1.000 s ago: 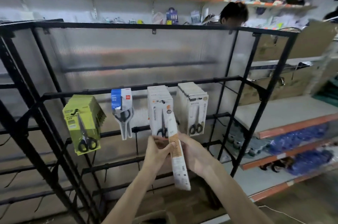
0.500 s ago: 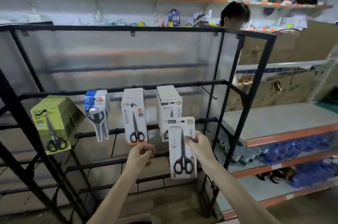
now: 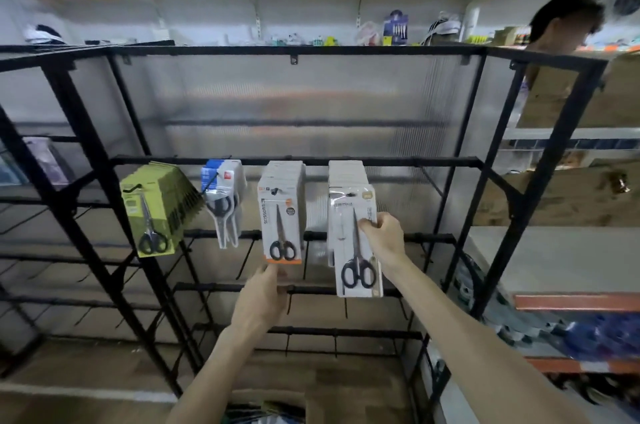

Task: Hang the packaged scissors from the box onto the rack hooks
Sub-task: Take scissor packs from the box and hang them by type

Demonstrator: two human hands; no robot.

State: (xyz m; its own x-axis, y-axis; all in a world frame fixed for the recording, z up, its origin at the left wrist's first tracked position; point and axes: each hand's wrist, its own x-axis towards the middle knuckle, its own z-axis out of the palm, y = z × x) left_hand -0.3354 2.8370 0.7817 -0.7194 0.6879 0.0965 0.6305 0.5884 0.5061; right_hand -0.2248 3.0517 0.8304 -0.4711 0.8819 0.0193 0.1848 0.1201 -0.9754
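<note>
Right hand: my right hand (image 3: pixel 382 236) grips the white scissors pack (image 3: pixel 355 250) by its right edge, thumb on the front, fingers (image 3: pixel 367 224) curled round behind.
White scissors pack: upright, in front of the rightmost white stack (image 3: pixel 346 172) on the rack (image 3: pixel 294 51). Its top sits at the hook tip; I cannot tell if the hole is threaded on.
Left hand: my left hand (image 3: pixel 265 295) is raised under the orange-trimmed pack (image 3: pixel 280 226), fingertips at its bottom edge. I cannot tell whether they pinch it or only touch.
Orange-trimmed pack: front of the second stack from the right, hanging straight.
Other packs: a blue-topped pack (image 3: pixel 221 195) hangs left of it, and a fanned green stack (image 3: pixel 152 212) further left, tilted.
Box: a cardboard box (image 3: pixel 270 406) shows at the bottom edge between my forearms, contents blurred.
Background: a person's head (image 3: pixel 561 25) shows behind the rack's upper right corner.
</note>
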